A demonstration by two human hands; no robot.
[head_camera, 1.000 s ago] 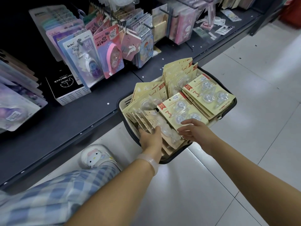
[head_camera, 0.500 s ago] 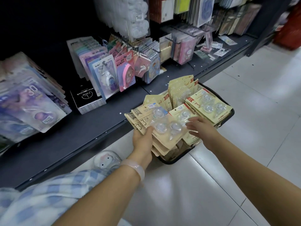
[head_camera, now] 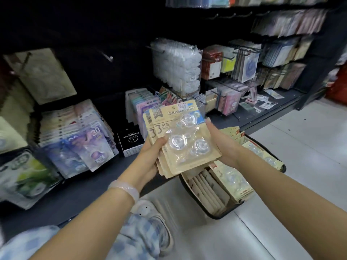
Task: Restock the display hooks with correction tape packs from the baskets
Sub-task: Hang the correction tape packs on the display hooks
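I hold a stack of beige correction tape packs upright in front of the shelf, each with three clear blister bubbles. My left hand grips the stack's lower left edge, thumb on the front. My right hand grips its right edge from behind. Below them on the floor stands the black basket, with several more beige packs inside. A bare display hook juts from the dark back panel at upper left.
Hooks full of stationery packs hang across the shelf: clear blister packs, pastel cards, purple packs. A black clock box sits on the dark shelf ledge. My knee in blue check cloth and a white shoe are below. White floor tiles lie right.
Both hands have lifted the stack of packs out of the basket and up towards the shelf. The view has tilted up, showing higher hooks.
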